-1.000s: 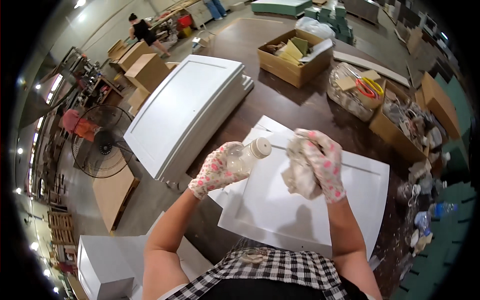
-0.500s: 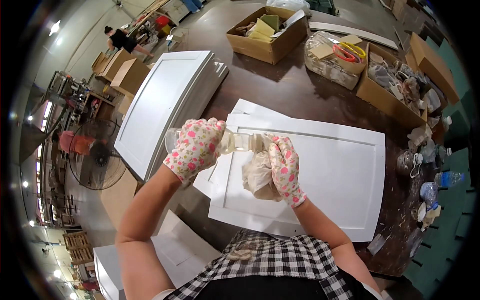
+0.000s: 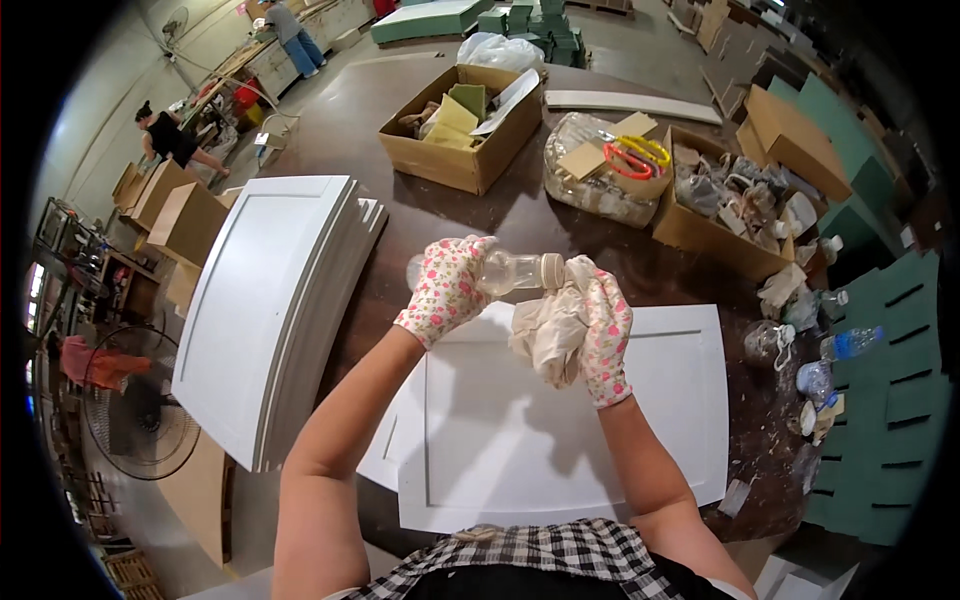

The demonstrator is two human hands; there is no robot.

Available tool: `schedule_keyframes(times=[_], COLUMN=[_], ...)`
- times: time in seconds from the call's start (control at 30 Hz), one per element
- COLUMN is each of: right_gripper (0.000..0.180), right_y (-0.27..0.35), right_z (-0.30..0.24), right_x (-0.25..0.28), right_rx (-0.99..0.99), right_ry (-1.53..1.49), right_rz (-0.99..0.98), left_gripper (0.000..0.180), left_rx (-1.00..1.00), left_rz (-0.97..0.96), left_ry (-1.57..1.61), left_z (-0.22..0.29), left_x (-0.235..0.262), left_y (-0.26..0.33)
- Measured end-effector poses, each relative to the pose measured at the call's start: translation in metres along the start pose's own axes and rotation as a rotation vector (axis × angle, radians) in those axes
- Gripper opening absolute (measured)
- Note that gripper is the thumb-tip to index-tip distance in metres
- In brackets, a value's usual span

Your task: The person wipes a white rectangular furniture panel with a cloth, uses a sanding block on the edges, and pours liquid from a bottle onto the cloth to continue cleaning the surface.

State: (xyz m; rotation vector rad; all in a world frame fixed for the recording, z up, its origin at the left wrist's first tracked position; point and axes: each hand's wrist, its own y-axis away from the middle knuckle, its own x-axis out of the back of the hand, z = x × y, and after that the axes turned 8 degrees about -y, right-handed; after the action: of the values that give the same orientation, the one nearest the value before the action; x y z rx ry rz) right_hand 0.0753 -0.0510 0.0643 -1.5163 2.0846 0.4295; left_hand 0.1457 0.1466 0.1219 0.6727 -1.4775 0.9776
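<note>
My left hand [image 3: 452, 292], in a white glove with pink flowers, is wrapped round a clear plastic bottle [image 3: 515, 271] held nearly level. The bottle's capped end points right, against my gloved right hand [image 3: 604, 335]. A crumpled off-white cloth [image 3: 552, 335] is gripped in that hand and hangs below the bottle's cap. Whether the right fingers also touch the cap is hard to make out. Beneath both hands a white framed panel [image 3: 660, 440] lies flat on the dark table, overlapping another white panel at its left edge.
A stack of white panels [image 3: 265, 290] stands at the left. Far back is a cardboard box [image 3: 440, 155] of sanding pads; scissors [image 3: 632, 160] lie on a wrapped bundle beside a box of bags [image 3: 700, 235]. Bottles [image 3: 850, 344] line the right edge. A fan [image 3: 145, 400] stands far left.
The view has shifted, so the table and panels sit lower and further left. Both hands have moved away from me over the panel's far edge, still with the bottle and cloth.
</note>
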Motion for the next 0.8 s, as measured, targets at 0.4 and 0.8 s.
schedule_keyframes(times=[0.4, 0.8], right_gripper=[0.027, 0.026], right_y=[0.022, 0.082], right_z=[-0.007, 0.008], right_x=[0.013, 0.014], right_rx=[-0.15, -0.395], right_ry=[-0.168, 0.181], right_rz=[0.025, -0.401], left_gripper=[0.077, 0.044], left_rx=[0.329, 0.33], left_rz=[0.375, 0.104], left_ry=[1.093, 0.967], left_z=[-0.037, 0.108], left_x=[-0.124, -0.03], left_y=[-0.056, 0.274])
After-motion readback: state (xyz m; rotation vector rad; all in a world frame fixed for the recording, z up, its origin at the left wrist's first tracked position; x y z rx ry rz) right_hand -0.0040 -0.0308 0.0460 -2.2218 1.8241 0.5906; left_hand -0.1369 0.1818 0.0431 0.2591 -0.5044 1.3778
